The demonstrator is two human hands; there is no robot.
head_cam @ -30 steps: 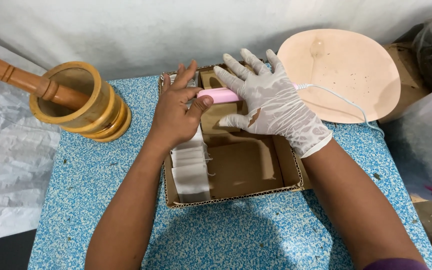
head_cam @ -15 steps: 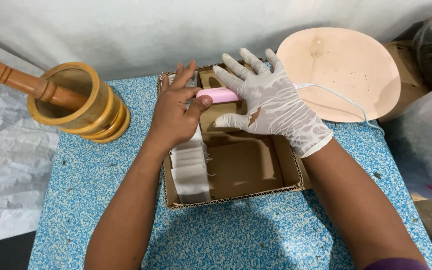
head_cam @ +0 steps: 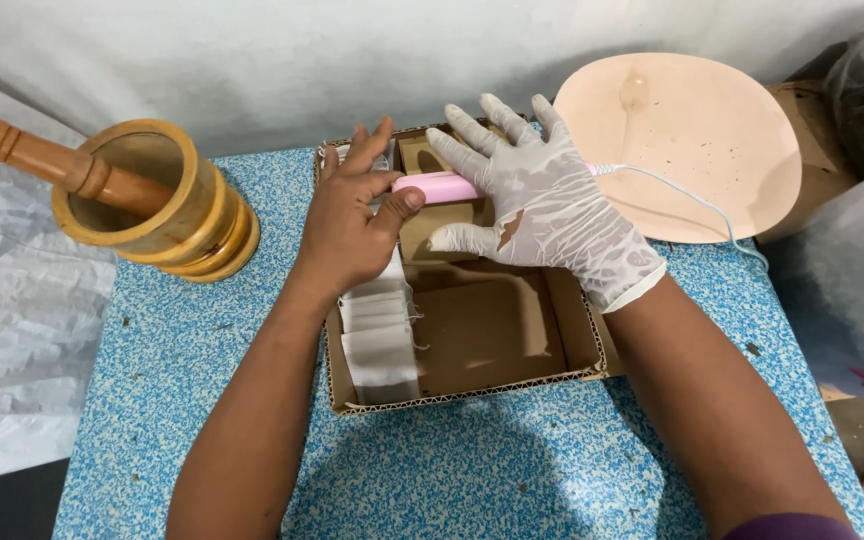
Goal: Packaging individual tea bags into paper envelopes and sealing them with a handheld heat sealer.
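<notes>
A slim pink rod-shaped device lies crosswise over the far end of an open, shallow cardboard box, its body roughly level and pointing left to right. Only its left portion shows (the rest is covered). A thin white cord runs from its right end, curving off to the right. Its rounded left tip sits just above the box's inner cardboard partition.

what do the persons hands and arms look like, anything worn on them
The left hand is bare, with a bare forearm and no sleeve in view. The right hand wears a thin, wrinkled white disposable glove with a small tear near the base of the thumb and a rolled cuff at the wrist. A purple sleeve edge shows at the bottom of the frame.
</notes>
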